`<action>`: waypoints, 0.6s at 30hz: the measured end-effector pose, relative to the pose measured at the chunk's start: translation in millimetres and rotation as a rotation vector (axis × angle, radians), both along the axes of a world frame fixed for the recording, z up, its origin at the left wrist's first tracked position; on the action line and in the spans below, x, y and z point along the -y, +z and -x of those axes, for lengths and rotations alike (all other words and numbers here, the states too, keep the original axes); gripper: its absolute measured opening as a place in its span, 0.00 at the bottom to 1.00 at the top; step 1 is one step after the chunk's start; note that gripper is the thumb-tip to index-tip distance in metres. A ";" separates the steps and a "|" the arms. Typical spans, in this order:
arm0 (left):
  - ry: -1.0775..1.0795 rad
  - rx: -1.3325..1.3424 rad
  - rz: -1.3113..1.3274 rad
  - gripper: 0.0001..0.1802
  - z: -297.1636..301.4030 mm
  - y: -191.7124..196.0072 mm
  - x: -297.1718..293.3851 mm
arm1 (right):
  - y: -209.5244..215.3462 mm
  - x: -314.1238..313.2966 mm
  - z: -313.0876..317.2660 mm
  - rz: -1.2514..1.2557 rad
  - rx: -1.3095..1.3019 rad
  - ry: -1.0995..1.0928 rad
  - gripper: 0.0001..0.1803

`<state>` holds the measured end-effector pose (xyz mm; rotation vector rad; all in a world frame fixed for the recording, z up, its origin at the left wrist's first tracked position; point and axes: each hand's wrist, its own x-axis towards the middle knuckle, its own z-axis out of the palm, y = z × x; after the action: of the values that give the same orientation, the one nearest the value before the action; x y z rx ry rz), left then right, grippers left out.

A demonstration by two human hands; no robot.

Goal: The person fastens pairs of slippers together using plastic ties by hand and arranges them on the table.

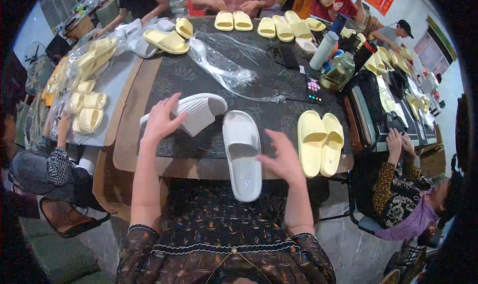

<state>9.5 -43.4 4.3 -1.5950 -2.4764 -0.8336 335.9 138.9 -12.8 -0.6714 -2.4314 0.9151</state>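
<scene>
Two grey slippers lie before me at the near edge of the dark patterned table. One grey slipper (196,115) is tipped on its side; my left hand (164,118) is over its left end, thumb and fingers spread, not closed round it. The other grey slipper (244,152) points away from me, its heel jutting past the table edge. Close along its right side is my right hand (284,157), fingers apart, the thumb at the slipper's edge; whether it touches cannot be told. A pair of pale yellow slippers (320,143) sits to the right.
Clear plastic bags (219,67) lie mid-table. Several yellow slippers (284,27) line the far side. A lit phone (313,89), a white bottle (323,50) and a glass jar (338,71) stand right. Bagged slippers (97,55) cover the left table. Other people work around.
</scene>
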 end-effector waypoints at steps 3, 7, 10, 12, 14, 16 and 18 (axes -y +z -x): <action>0.083 0.085 0.046 0.34 -17.0 8.7 -3.8 | -15.2 11.3 26.1 -0.138 0.026 0.078 0.33; 0.249 0.317 0.184 0.35 -19.2 2.5 -4.8 | -28.8 6.6 36.9 -0.032 0.065 0.043 0.32; 0.275 0.508 0.230 0.38 -35.6 -15.7 5.4 | -32.4 8.6 33.6 0.016 0.064 0.022 0.32; 0.238 0.566 0.179 0.37 -52.2 -26.1 14.5 | -32.2 10.7 30.7 0.013 0.080 -0.010 0.33; 0.256 0.607 0.193 0.37 -73.0 -23.5 23.7 | -26.9 13.6 28.2 0.039 0.106 -0.005 0.33; 0.251 0.616 0.231 0.36 -80.0 -30.7 33.0 | -15.5 18.0 30.2 0.151 0.181 0.001 0.34; 0.266 0.548 0.299 0.36 -80.4 -30.4 39.0 | -16.6 15.4 30.4 0.046 0.148 0.046 0.33</action>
<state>89.9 -82.4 -26.1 -1.1695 -3.2380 -1.0018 305.5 123.5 -29.4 -0.7255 -2.5726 0.9732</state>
